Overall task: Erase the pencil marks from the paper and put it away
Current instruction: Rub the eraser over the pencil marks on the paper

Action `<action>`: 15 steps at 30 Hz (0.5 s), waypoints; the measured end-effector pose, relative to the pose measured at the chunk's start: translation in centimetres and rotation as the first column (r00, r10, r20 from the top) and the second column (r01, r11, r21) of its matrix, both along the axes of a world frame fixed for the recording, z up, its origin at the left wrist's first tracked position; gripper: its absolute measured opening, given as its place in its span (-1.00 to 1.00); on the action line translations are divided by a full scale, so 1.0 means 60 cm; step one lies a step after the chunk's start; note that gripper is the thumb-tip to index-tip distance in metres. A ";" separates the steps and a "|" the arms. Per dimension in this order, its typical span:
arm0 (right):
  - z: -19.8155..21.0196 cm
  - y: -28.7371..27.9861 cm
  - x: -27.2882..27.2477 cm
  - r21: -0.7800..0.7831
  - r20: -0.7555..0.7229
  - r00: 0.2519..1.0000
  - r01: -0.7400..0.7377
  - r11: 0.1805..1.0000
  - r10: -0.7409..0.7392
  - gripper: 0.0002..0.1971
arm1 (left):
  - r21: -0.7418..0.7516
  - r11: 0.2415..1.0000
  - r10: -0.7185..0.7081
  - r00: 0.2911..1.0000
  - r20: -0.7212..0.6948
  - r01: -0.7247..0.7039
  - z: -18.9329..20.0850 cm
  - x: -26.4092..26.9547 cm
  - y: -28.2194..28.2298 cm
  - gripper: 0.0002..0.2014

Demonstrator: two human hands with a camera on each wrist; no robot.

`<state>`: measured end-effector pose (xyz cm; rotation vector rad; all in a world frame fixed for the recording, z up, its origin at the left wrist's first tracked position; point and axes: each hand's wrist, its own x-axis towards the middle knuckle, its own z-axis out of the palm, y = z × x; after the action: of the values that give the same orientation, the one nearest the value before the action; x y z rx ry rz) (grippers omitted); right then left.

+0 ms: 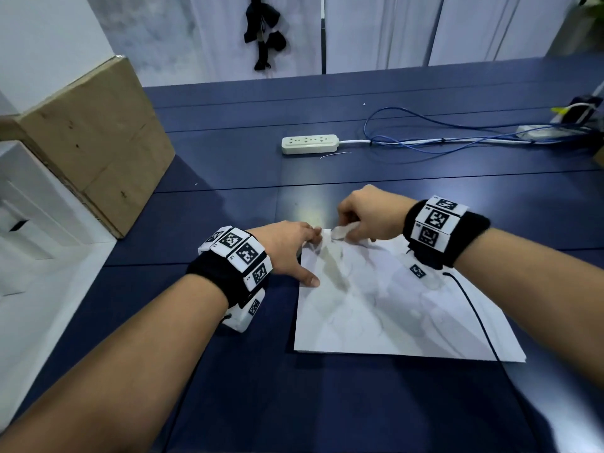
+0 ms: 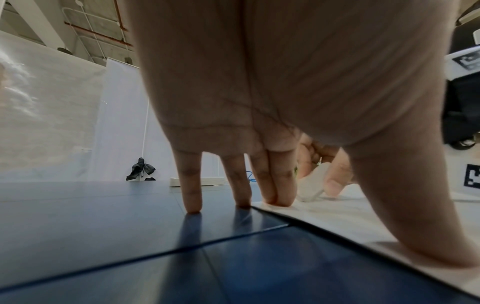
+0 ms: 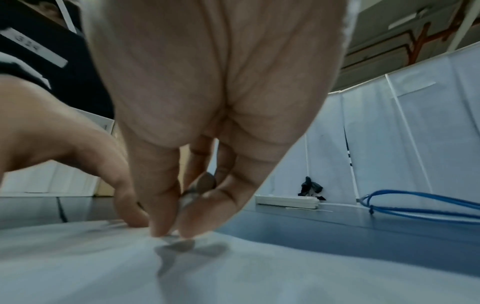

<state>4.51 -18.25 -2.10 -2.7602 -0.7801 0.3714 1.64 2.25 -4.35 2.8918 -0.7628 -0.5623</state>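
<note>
A white sheet of paper (image 1: 392, 315) with faint pencil marks lies on the dark blue table (image 1: 228, 207). My left hand (image 1: 304, 253) presses it flat, with straight fingers (image 2: 280, 185) on the far left corner and the thumb on the left edge. My right hand (image 1: 351, 228) pinches a small white eraser (image 1: 338, 233) between thumb and fingers, its tip down on the paper (image 3: 233, 277) near the far edge, close to the left fingertips. The left wrist view shows the eraser (image 2: 311, 185) tilted just behind those fingers. In the right wrist view the pinching fingertips (image 3: 161, 226) hide most of it.
A cardboard box (image 1: 94, 142) and a white cabinet (image 1: 29, 207) stand at the left. Further back lie a white power strip (image 1: 309, 144) and looped blue cables (image 1: 457, 132). A thin black wrist cable (image 1: 474, 308) trails over the paper's right side.
</note>
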 end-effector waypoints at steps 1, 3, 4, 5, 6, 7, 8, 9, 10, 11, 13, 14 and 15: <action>-0.001 -0.004 -0.006 0.006 -0.020 1.000 -0.014 1.000 0.014 -0.82 | -0.001 1.000 -0.003 1.000 0.002 0.003 0.000 -0.001 0.000 -0.15; -0.004 -0.011 -0.027 0.011 -0.146 0.985 -0.093 0.996 0.094 -0.85 | -0.017 1.000 -0.004 1.000 0.001 0.004 -0.001 -0.001 0.002 -0.11; -0.005 -0.012 -0.039 0.014 -0.220 0.965 -0.140 0.990 0.139 -0.86 | -0.023 1.000 -0.004 1.000 -0.002 0.003 -0.001 0.000 0.002 -0.11; -0.006 -0.012 -0.046 0.015 -0.270 0.947 -0.174 0.985 0.171 -0.86 | -0.025 1.000 -0.003 1.000 -0.004 0.002 -0.002 0.000 0.002 -0.12; -0.005 -0.013 -0.046 0.011 -0.281 0.942 -0.185 0.983 0.181 -0.86 | -0.021 1.000 -0.003 1.000 -0.007 0.003 -0.001 -0.001 0.002 -0.13; -0.005 -0.012 -0.039 0.003 -0.255 0.952 -0.172 0.985 0.167 -0.85 | -0.016 1.000 -0.004 1.000 -0.008 0.004 0.000 -0.001 0.001 -0.13; -0.004 -0.011 -0.027 -0.006 -0.202 0.970 -0.135 0.991 0.131 -0.85 | -0.012 1.000 -0.006 1.000 -0.005 0.006 0.000 -0.001 0.001 -0.14; -0.002 -0.009 -0.013 -0.016 -0.140 0.987 -0.082 0.997 0.079 -0.86 | -0.011 1.000 -0.006 1.000 -0.004 0.006 0.000 -0.001 0.001 -0.16; 0.000 -0.007 -0.001 -0.022 -0.088 0.996 -0.022 1.000 0.020 -0.86 | -0.012 1.000 -0.002 1.000 -0.008 0.002 0.000 -0.001 0.002 -0.17; 0.001 -0.007 0.008 -0.017 -0.053 0.998 0.029 0.999 -0.030 -0.84 | -0.013 1.000 0.002 1.000 -0.010 -0.002 0.000 -0.001 0.002 -0.19; 0.000 -0.009 0.010 0.003 -0.038 0.998 0.049 0.999 -0.049 -0.84 | -0.016 1.000 0.003 1.000 -0.009 -0.004 -0.001 0.000 0.002 -0.19; 0.000 -0.011 0.001 0.005 -0.063 0.998 0.015 1.000 -0.015 -0.85 | -0.020 1.000 0.002 1.000 -0.008 -0.002 0.000 0.001 0.002 -0.17; -0.002 -0.013 -0.011 0.002 -0.120 0.992 -0.043 0.999 0.043 -0.86 | -0.027 1.000 -0.002 1.000 -0.006 0.002 -0.001 0.001 0.003 -0.15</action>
<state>3.88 -19.03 -2.22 -2.6962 -0.8095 0.5413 1.71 2.42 -4.43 2.8632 -0.7660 -0.5565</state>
